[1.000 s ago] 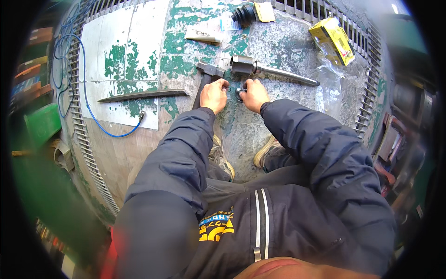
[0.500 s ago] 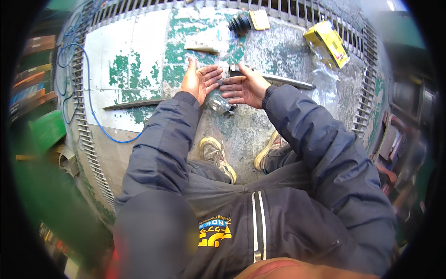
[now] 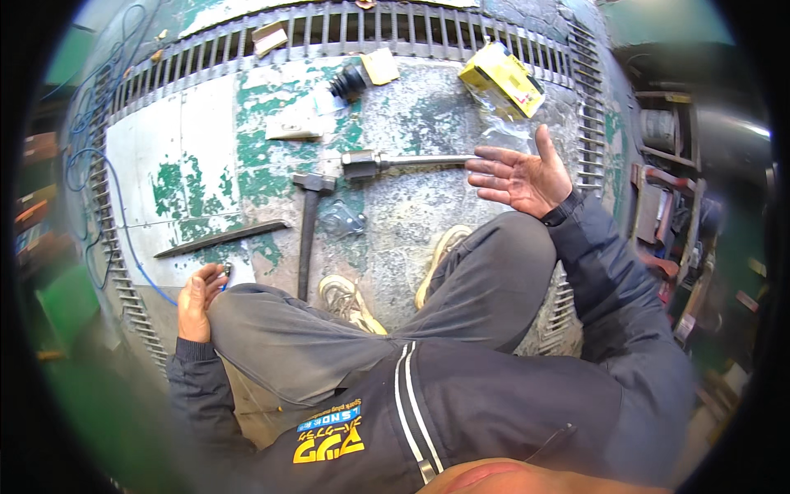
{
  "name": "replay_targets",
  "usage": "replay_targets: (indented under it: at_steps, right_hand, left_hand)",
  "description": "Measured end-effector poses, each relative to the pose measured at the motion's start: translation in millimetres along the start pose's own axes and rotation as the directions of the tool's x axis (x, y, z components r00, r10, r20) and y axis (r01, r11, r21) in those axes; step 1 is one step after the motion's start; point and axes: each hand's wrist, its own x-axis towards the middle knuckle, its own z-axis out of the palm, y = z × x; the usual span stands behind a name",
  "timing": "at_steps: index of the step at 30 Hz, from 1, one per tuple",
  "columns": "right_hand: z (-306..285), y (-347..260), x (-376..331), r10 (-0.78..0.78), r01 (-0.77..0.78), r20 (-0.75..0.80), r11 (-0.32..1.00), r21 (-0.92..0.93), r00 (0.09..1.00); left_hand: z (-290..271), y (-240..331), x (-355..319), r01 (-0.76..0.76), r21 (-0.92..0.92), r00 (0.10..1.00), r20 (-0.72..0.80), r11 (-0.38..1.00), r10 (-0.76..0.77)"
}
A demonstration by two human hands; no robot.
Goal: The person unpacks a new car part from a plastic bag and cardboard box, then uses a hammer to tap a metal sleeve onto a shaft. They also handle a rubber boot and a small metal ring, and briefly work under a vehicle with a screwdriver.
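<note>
Hands have left the metal shaft (image 3: pixel 411 160) and parted, right hand (image 3: pixel 520 174) lifted open and empty beside it, left hand (image 3: pixel 197 300) resting empty at the knee.

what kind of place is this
Likely a vehicle repair workshop floor. A steel axle shaft with a joint at one end lies on worn, green-painted concrete, beside a long-handled sledgehammer and a black rubber boot; metal drain grating rims the slab.

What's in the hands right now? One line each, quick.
Left hand: resting by the left knee, fingers curled around a small dark object; what it is cannot be told.
Right hand: open, palm up, fingers spread, holding nothing.
</note>
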Motion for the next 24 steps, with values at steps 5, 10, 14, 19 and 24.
replay_targets:
  at_steps: [5, 10, 14, 19, 24]
  right_hand:
    - [-20, 6, -10, -0.148, 0.139, -0.172, 0.988, -0.063, 0.974]
    - [33, 15, -55, -0.401, 0.026, -0.468, 0.780, -0.625, 0.788]
    - [70, 55, -90, -0.658, 0.098, -0.050, 0.187, -0.978, 0.751]
    - [75, 58, -86, -0.639, 0.018, 0.012, 0.002, -1.000, 0.769]
    - [77, 53, -87, -0.615, 0.022, 0.021, -0.007, -1.000, 0.789]
  left_hand:
    - [16, -4, 6, -0.106, 0.184, 0.985, -0.114, 0.977, 0.129]
    - [46, 29, -16, -0.313, 0.542, 0.906, -0.077, 0.780, 0.417]
    - [75, 44, -28, -0.371, 0.719, 0.872, 0.052, 0.588, 0.488]
    - [96, 63, -11, -0.387, 0.700, 0.894, 0.126, 0.600, 0.429]
    - [110, 75, -6, -0.403, 0.702, 0.895, 0.168, 0.586, 0.414]
